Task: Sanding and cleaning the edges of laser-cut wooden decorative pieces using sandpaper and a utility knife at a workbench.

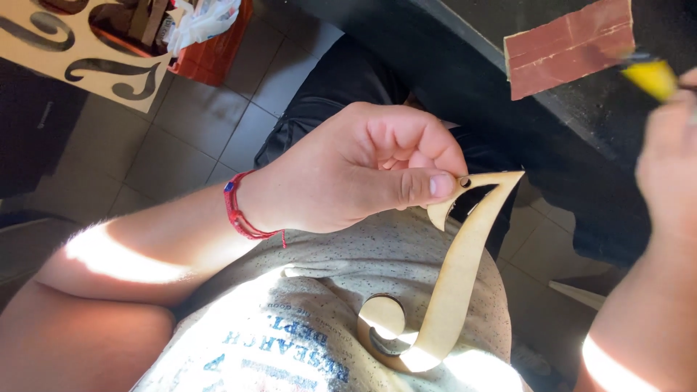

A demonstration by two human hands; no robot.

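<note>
Pale wooden music-note cutout [450, 283], frame centre, small hole near tip, pinched at top by left hand [348, 170]; right hand [668, 145] blurred, cropped at right edge, grip unclear, beside yellow tool [651, 76]

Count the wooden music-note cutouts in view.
1: the pale wooden music-note cutout, pinched in the left hand over the lap. The cut board top left shows only note-shaped holes.

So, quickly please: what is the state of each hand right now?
Left hand: closed, pinching the top of the flat, pale wooden music-note cut-out.
Right hand: blurred at the frame edge, appears closed on a yellow tool; grip unclear.
</note>
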